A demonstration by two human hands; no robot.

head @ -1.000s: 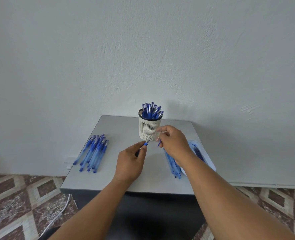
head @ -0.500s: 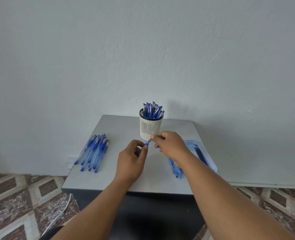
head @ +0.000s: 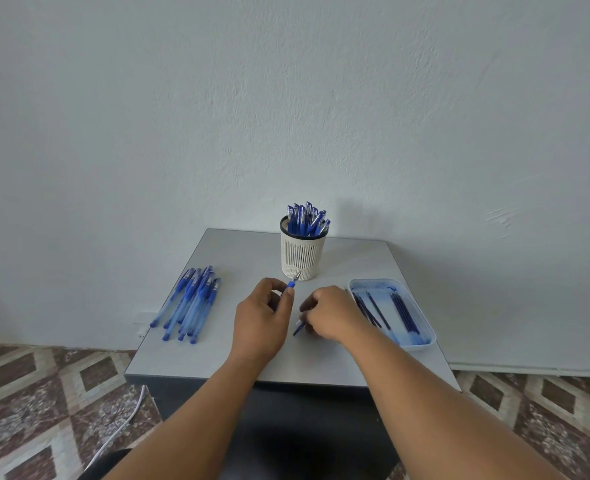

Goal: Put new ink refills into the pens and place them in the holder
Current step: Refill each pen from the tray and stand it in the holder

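Pen [head: 292,285] sits pinched in the left hand [head: 261,315], its tip pointing up at the white holder [head: 302,255] full of pens. Right hand [head: 328,313] curls its grip on a small blue piece [head: 299,328] low over the bench [head: 238,251], beside the refill tray [head: 425,336].

Bare tabletop [head: 238,258] lies open left of the holder [head: 303,254], as far as the pen pile [head: 191,301]. Right of the holder, the refill tray [head: 425,327] blocks the near corner. Both hands [head: 262,317] occupy the strip directly before the holder.
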